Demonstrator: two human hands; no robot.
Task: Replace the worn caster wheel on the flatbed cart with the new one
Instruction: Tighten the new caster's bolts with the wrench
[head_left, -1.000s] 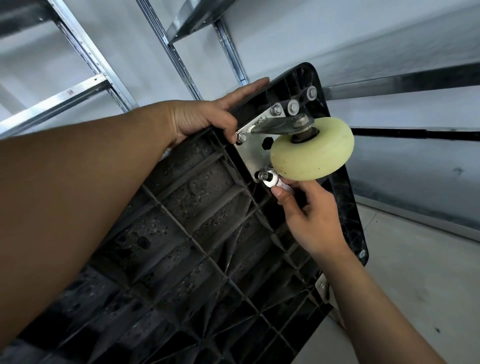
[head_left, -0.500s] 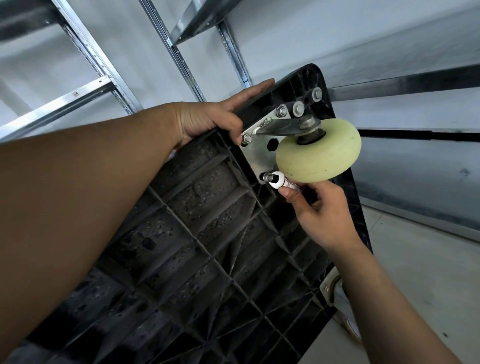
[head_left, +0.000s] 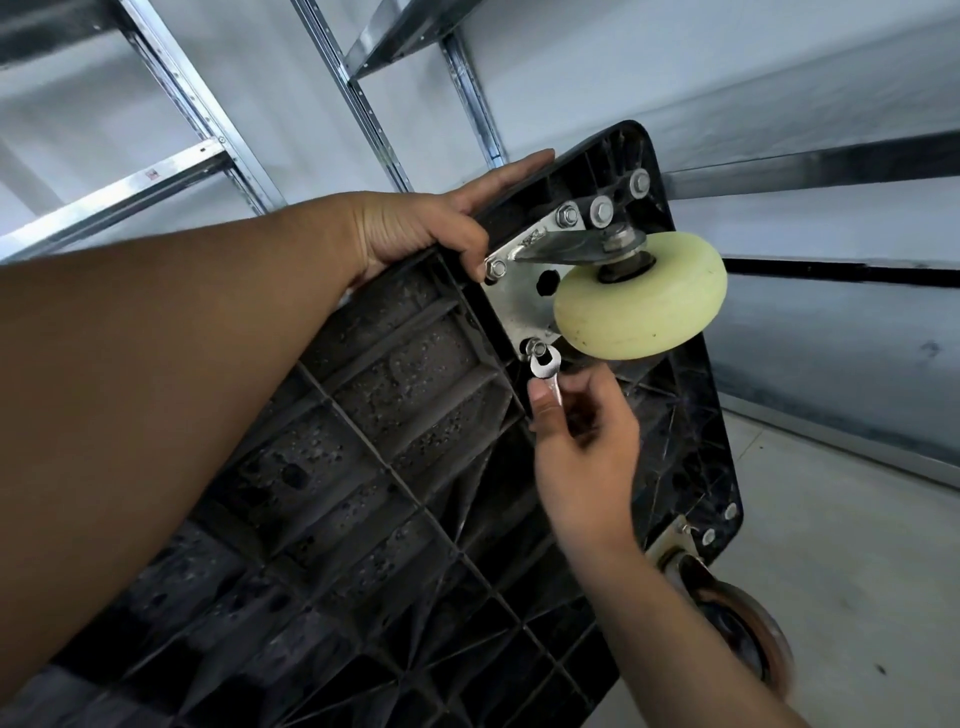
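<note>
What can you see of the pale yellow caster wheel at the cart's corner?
The caster wheel is pale yellow, smooth and plastic-looking, with a dark hub. It sits in a metal fork on a silvery mounting plate bolted to the ribbed black underside of the upended cart, near its top corner. The right hand holds a wrench at the plate's bolt just below; whether fingers brush the wheel is unclear.
</note>
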